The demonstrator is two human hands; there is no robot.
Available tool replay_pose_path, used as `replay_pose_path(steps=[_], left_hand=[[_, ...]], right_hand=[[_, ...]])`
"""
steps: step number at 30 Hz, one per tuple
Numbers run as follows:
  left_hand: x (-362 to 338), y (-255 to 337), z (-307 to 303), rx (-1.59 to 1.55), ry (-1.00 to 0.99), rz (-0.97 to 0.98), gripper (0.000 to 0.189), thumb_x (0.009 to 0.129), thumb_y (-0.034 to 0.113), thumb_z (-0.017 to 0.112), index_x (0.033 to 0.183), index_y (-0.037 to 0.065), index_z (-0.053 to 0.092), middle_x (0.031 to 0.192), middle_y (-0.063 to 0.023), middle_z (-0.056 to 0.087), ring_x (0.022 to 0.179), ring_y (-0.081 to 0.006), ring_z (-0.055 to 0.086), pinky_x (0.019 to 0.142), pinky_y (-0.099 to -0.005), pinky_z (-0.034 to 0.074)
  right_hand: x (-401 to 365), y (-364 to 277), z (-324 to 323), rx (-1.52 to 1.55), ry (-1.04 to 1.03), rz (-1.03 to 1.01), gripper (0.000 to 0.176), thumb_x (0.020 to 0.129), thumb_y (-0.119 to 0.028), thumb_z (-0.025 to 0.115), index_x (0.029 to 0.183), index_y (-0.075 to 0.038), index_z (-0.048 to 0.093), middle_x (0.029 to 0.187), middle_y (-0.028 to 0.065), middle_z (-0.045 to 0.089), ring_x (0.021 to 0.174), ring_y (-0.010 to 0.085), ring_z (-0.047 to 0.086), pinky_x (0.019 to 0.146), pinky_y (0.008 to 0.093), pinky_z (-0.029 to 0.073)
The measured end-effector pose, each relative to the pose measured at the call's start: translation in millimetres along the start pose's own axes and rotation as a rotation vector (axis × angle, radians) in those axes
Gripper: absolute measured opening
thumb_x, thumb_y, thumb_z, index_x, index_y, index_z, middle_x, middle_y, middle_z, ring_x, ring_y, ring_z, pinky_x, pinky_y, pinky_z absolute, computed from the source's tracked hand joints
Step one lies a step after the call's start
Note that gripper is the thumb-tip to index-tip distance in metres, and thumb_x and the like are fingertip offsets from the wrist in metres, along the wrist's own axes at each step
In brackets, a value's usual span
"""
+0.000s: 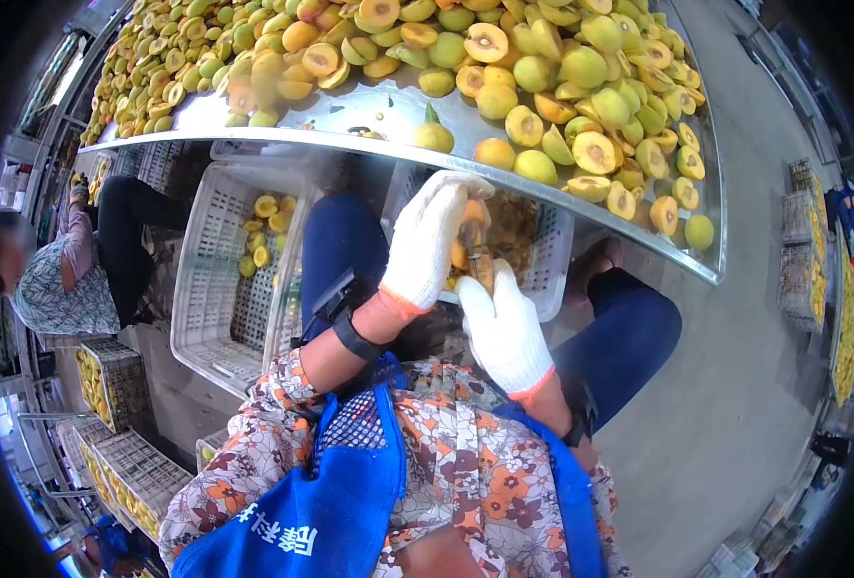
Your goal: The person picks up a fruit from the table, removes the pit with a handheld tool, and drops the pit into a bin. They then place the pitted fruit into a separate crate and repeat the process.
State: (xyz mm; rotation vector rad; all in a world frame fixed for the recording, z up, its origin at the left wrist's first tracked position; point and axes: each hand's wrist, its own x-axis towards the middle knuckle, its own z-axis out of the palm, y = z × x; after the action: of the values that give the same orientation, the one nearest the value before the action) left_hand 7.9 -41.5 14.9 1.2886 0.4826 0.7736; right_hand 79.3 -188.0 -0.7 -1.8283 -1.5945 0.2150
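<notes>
My left hand [437, 239], in a white knitted glove, is closed around an orange-yellow apricot [469, 231] under the table edge. My right hand [509, 329], also gloved, grips a small brownish hand tool [483, 272] whose tip is against or very near the apricot. The tool's exact kind is hard to make out. Below both hands stands a white plastic crate [547, 265] with fruit pieces inside, partly hidden by the gloves. Just above, the metal table [350, 144] bears a heap of whole and halved apricots [581, 106].
A second white crate [196, 289] with a few apricot halves stands by my left knee. At the far left sits another person [66, 279]. More fruit-filled crates [109, 380] stand at lower left, and stacked crates [801, 250] at right. The table's corner juts out at right.
</notes>
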Motion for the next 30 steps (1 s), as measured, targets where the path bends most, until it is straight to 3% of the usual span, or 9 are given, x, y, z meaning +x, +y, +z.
replay_pose_path(steps=[3,5,10,12,14,21,23,26,30], left_hand=[[-4.0,-0.5,5.2,-0.011,0.017,0.013,0.039,0.108,0.029,0.041,0.109,-0.002,0.063,0.099,-0.0087,0.062,0.086,-0.0158,0.059,0.081,-0.0290,0.047],[-5.1,-0.6,6.1,0.022,0.006,0.039,0.038,0.108,0.029,0.040,0.109,-0.002,0.063,0.099,-0.0084,0.062,0.086,-0.0155,0.059,0.081,-0.0288,0.047],[-5.3,-4.6,8.8,-0.084,0.002,0.056,0.025,0.107,0.018,0.043,0.112,0.002,0.063,0.102,-0.0045,0.063,0.087,-0.0105,0.057,0.080,-0.0268,0.047],[-4.1,-1.5,6.3,0.055,-0.061,0.016,0.041,0.109,0.032,0.038,0.110,-0.001,0.063,0.100,-0.0086,0.063,0.084,-0.0145,0.059,0.080,-0.0282,0.047],[-3.8,1.1,1.2,0.067,-0.105,0.001,0.042,0.109,0.033,0.038,0.111,-0.001,0.063,0.101,-0.0089,0.063,0.085,-0.0145,0.059,0.080,-0.0285,0.047],[4.4,-9.0,4.9,0.006,-0.150,0.005,0.043,0.108,0.034,0.038,0.117,-0.001,0.062,0.101,-0.0102,0.066,0.085,-0.0143,0.061,0.079,-0.0277,0.050],[4.7,-2.0,10.0,0.076,-0.110,0.015,0.034,0.106,0.025,0.042,0.119,0.000,0.061,0.102,-0.0096,0.066,0.084,-0.0132,0.060,0.077,-0.0266,0.051],[-0.8,0.8,8.8,0.138,-0.117,-0.091,0.020,0.102,0.012,0.051,0.112,0.000,0.064,0.096,-0.0068,0.067,0.081,-0.0106,0.060,0.077,-0.0264,0.051],[-1.6,1.6,3.8,0.173,-0.155,-0.108,0.022,0.102,0.014,0.049,0.110,0.000,0.064,0.094,-0.0101,0.068,0.079,-0.0124,0.062,0.074,-0.0270,0.051]], right_hand=[[-2.0,-1.4,-1.2,0.136,0.006,0.010,0.021,0.097,-0.013,0.058,0.115,-0.004,0.061,0.102,0.0281,0.057,0.075,0.0416,0.064,0.063,0.0474,0.052],[6.5,-12.3,-13.0,0.694,-0.264,0.670,0.022,0.097,-0.013,0.057,0.116,-0.004,0.061,0.104,0.0278,0.057,0.080,0.0392,0.065,0.065,0.0461,0.051],[-10.1,-4.5,-0.7,0.608,-0.180,0.499,0.018,0.100,-0.016,0.056,0.115,-0.006,0.060,0.084,0.0141,0.057,0.067,0.0289,0.059,0.058,0.0392,0.049],[-11.3,-7.4,-0.2,0.553,-0.047,0.394,0.016,0.102,-0.018,0.056,0.115,-0.009,0.058,0.075,0.0071,0.054,0.058,0.0229,0.055,0.052,0.0350,0.046],[6.3,-19.7,-23.5,1.507,-0.208,0.967,0.015,0.104,-0.023,0.057,0.113,-0.013,0.053,0.065,-0.0026,0.045,0.047,0.0112,0.043,0.042,0.0269,0.035],[-5.3,-3.4,-7.9,1.512,-0.178,0.937,0.016,0.105,-0.026,0.056,0.114,-0.015,0.050,0.065,-0.0034,0.044,0.046,0.0069,0.042,0.039,0.0244,0.030],[-20.2,18.1,24.6,0.670,0.097,0.356,0.012,0.105,-0.025,0.055,0.111,-0.014,0.052,0.065,-0.0025,0.046,0.046,0.0079,0.044,0.039,0.0247,0.030],[5.4,-16.2,-20.7,1.394,-0.157,0.949,0.010,0.108,-0.024,0.048,0.110,-0.014,0.048,0.066,-0.0033,0.041,0.048,0.0066,0.037,0.040,0.0231,0.026],[-1.2,-16.9,-26.1,1.663,-0.230,0.979,0.014,0.109,-0.029,0.048,0.106,-0.016,0.051,0.062,-0.0035,0.039,0.040,0.0074,0.031,0.038,0.0242,0.025]])
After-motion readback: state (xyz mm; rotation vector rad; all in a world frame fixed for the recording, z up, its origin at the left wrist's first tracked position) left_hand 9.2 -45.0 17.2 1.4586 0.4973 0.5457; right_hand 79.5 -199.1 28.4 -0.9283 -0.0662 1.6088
